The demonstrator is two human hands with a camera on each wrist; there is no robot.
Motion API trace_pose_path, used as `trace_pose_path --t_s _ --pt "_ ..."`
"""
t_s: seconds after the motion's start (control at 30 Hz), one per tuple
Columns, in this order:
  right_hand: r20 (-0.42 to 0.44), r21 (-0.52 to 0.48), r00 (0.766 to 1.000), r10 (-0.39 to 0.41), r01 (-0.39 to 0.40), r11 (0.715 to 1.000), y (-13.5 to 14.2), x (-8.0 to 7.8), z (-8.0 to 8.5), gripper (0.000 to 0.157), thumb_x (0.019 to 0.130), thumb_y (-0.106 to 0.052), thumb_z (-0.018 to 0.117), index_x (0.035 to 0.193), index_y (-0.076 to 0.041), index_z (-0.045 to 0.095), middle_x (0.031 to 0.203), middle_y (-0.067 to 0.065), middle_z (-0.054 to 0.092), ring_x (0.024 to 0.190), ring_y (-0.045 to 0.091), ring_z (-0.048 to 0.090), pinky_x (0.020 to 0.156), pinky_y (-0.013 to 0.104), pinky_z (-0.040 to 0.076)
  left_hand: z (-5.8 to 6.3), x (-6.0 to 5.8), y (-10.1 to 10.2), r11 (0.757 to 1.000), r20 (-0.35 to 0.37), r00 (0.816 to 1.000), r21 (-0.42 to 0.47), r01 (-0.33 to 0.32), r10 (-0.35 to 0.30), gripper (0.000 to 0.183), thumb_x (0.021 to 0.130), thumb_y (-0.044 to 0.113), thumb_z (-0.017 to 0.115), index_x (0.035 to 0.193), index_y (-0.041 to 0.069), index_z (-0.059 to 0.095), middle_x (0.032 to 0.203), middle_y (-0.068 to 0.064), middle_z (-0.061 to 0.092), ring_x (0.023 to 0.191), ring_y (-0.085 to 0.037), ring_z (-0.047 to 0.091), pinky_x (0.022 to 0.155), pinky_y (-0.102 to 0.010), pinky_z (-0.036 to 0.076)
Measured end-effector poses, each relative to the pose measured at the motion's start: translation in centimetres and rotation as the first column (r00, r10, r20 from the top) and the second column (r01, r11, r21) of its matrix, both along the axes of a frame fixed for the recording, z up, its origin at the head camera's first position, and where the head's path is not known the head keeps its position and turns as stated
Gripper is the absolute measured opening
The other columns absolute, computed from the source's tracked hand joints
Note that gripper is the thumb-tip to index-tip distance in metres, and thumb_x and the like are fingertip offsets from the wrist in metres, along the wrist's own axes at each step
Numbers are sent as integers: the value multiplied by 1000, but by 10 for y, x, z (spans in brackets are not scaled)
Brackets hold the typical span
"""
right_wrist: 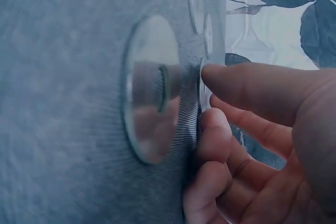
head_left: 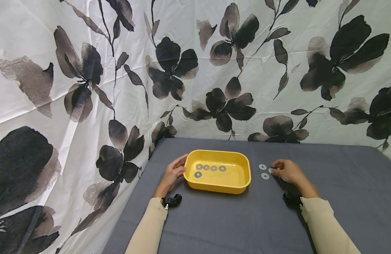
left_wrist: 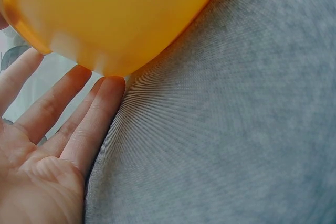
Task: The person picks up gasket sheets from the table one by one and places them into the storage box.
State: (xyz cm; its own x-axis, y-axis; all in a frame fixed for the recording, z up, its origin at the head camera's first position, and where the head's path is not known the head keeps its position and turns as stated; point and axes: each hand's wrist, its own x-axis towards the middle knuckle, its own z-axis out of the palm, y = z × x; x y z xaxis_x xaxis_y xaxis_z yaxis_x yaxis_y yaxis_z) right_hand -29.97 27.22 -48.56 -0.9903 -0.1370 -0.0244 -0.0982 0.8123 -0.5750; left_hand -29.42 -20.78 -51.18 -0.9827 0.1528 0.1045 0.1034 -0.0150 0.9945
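A yellow plastic tray [head_left: 217, 187] holds several flat metal washers, most in a row at the back and one washer [head_left: 198, 174] in front of them. My left hand [head_left: 173, 173] rests against the tray's left end; its extended fingertips touch the yellow wall in the left wrist view. Right of the tray, my right hand [head_left: 288, 171] has thumb and fingers closed on the edge of a washer [right_wrist: 203, 85] at the cloth. Two more washers lie just left of it, a back washer [head_left: 262, 166] and a front washer [head_left: 265, 176].
Grey cloth [head_left: 227, 222] covers the table. A white curtain with dark flowers [head_left: 171, 70] hangs behind the table and along its left side. Dark wrist devices sit at both cuffs, the left wrist device [head_left: 172, 200] beside the tray's front left corner.
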Motion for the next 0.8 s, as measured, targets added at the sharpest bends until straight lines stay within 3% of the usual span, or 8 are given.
trace_pose_path --t_s 0.17,0.47,0.8 --pt "15 1 999 -39 39 999 -1 -1 -1 30 91 -18 70 113 1 68 96 17 67 81 27 58 67 34 42 -3 -3 -1 1000 -7 1000 4 5 -5 54 95 5 59 147 20 57 145 -17 60 129 -35 60 91 -29 58" --pt "71 -34 996 -48 50 998 -2 -1 -1 31 92 -16 69 112 6 64 86 9 60 77 22 53 67 32 40 -1 -1 1 1000 3 1000 15 2 -2 55 95 3 59 147 18 56 145 -18 60 129 -33 60 88 -27 58" --pt "34 -25 999 -37 38 999 -5 0 0 29 92 -12 69 108 10 60 88 13 54 83 28 52 72 34 38 0 1 2 1000 -4 1000 5 0 0 55 94 4 59 148 18 56 146 -17 59 128 -31 62 89 -27 58"
